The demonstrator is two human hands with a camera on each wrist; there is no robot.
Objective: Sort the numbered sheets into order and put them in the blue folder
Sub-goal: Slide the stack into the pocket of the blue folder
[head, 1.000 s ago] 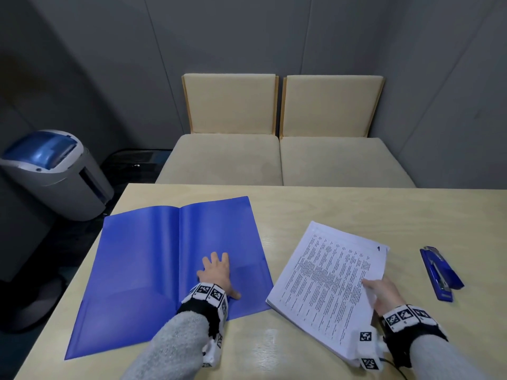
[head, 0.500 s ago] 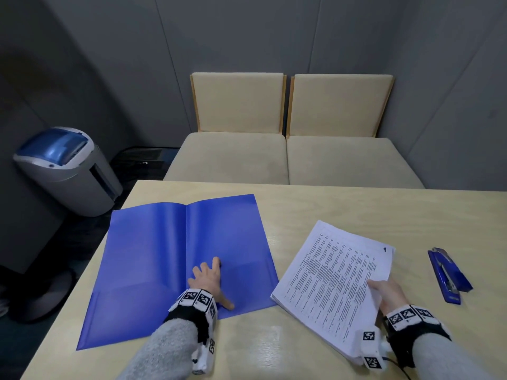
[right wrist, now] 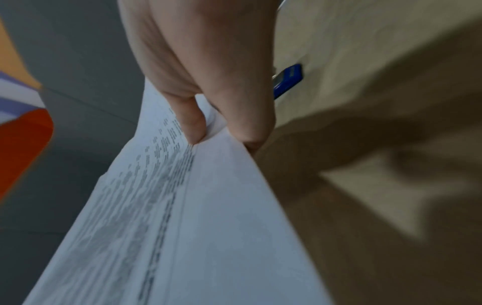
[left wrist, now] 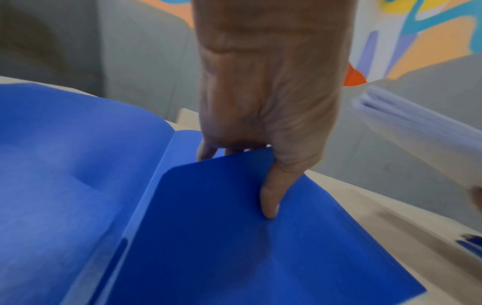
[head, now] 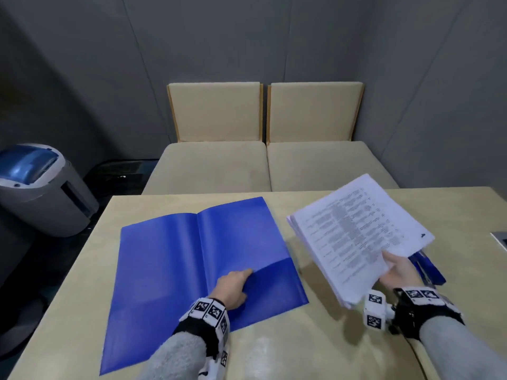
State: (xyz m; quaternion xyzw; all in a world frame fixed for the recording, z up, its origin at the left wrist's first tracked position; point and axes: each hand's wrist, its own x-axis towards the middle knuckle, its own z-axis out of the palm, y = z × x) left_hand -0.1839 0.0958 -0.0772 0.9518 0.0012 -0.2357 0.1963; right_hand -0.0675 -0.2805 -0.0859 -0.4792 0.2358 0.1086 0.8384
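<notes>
Printed text on white paper stack (head: 356, 239) blurred, unreadable; blue stapler (head: 428, 270) mostly hidden behind it; left fingertips (left wrist: 208, 151) tucked under folder pocket.

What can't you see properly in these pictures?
- The page number on the stack of sheets: blurred in the head view.
- The left hand fingertips: behind the blue folder pocket flap, left wrist view.
- The stapler: mostly behind the right hand.

Grey panelled walls (head: 247, 37) back two beige cushioned seats (head: 263, 149) behind a pale wooden table (head: 343, 360).
</notes>
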